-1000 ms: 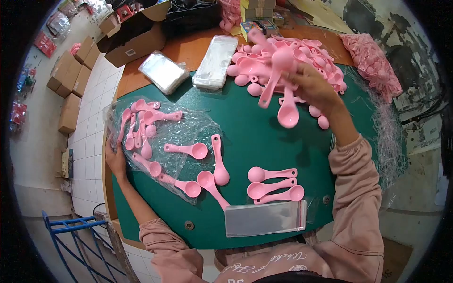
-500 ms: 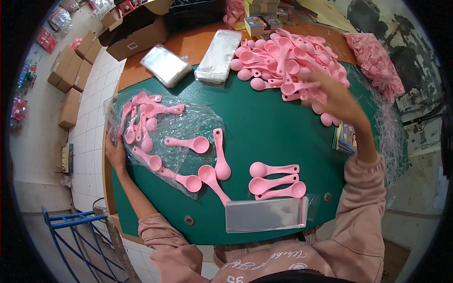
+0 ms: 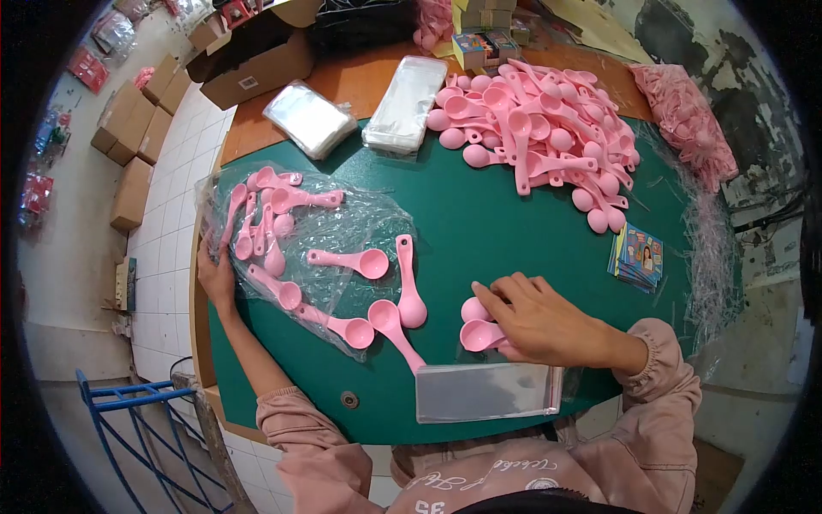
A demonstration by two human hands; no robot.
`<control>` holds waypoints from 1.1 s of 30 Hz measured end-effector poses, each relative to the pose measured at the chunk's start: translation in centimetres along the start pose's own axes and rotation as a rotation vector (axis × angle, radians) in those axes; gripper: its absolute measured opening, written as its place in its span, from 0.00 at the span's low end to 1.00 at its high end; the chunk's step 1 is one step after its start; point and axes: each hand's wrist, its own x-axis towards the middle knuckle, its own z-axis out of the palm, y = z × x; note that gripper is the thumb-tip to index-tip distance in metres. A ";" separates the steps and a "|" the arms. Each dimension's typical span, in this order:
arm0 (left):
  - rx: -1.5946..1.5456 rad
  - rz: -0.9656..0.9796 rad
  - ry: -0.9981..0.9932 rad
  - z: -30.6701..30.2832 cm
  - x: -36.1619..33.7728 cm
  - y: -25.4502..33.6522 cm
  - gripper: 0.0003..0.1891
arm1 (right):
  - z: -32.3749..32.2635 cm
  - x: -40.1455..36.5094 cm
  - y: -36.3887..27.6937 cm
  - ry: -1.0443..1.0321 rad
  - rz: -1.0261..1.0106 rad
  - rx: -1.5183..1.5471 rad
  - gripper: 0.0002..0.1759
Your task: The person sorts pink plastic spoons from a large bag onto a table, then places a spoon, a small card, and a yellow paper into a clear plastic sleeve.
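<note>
My left hand (image 3: 217,278) is at the table's left side, its fingers closed on the edge of a clear plastic bag (image 3: 355,214). Several pink measuring spoons (image 3: 295,199) lie in and on that bag. My right hand (image 3: 548,321) is bent over a small group of pink measuring spoons (image 3: 479,335), fingers curled around their handles. Two bowls stick out to its left; the handles and my fingertips are mostly hidden. Just below lies a stack of clear plastic sleeves (image 3: 488,394), with another spoon (image 3: 394,330) touching its left corner.
A big heap of pink spoons (image 3: 539,128) covers the back right of the green table (image 3: 445,206). Printed cards (image 3: 638,257) lie at the right. Two stacks of clear bags (image 3: 402,107), a cardboard box (image 3: 257,64) and a filled pink bag (image 3: 685,124) stand behind.
My right hand has come from the heap down to the small spoon group near the front. A spoon at the heap's front lies differently. My left hand stays at the bag.
</note>
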 end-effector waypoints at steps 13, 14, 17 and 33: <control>-0.002 -0.028 0.017 0.1 -0.2 0.4 0.19 | 0.9 6.0 1.9 0.183 -0.191 0.015 0.09; -0.011 -0.029 0.009 0.0 -0.3 0.6 0.19 | 0.8 7.1 1.5 0.206 -0.310 0.047 0.09; -0.001 -0.024 0.001 -0.1 -0.3 0.8 0.20 | 1.1 9.5 0.9 0.318 -0.510 0.083 0.07; 0.031 -0.044 -0.026 -0.5 -0.5 1.9 0.20 | -5.2 5.4 7.3 0.352 -0.024 -0.222 0.14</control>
